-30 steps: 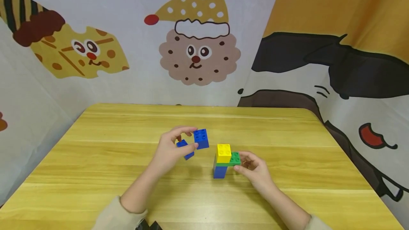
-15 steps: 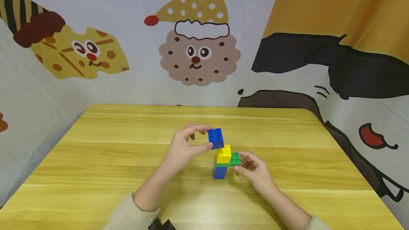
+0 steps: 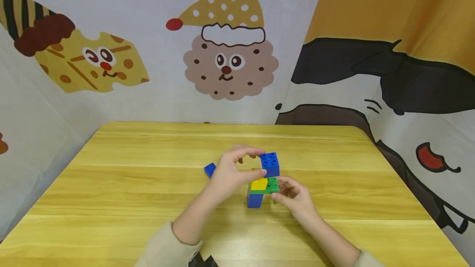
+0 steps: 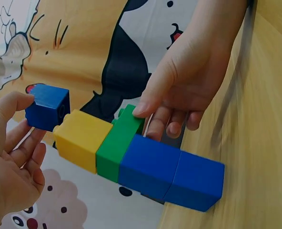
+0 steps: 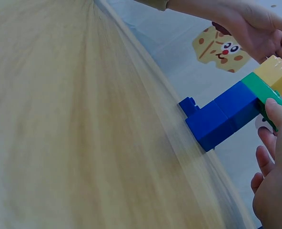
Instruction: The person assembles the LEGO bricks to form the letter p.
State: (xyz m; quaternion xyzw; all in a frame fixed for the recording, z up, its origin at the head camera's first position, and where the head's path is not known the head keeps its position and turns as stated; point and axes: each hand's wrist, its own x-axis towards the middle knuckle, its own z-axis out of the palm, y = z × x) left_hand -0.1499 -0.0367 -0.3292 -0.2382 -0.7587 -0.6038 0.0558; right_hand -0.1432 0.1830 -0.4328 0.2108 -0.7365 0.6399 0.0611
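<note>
My left hand (image 3: 231, 176) pinches a blue toy building brick (image 3: 270, 165) between thumb and fingers, studs up. It is held above the green brick's free end in the head view. Below stands a stack: two blue bricks (image 4: 172, 171) at the bottom, a longer green brick (image 3: 272, 185) across them, a yellow brick (image 4: 84, 140) on top at the left. My right hand (image 3: 298, 197) holds the green brick's overhanging right end, thumb in front, fingers behind. The held blue brick and left fingers partly cover the yellow brick in the head view.
Another blue brick (image 3: 210, 170) lies on the wooden table (image 3: 111, 201) behind the left hand, partly hidden by it. A cloth with cartoon figures (image 3: 230, 69) hangs behind the table's far edge.
My left hand has carried the blue brick rightward, past the yellow brick, to over the green brick's end. The loose blue brick shows again. My right hand and the stack have stayed put.
</note>
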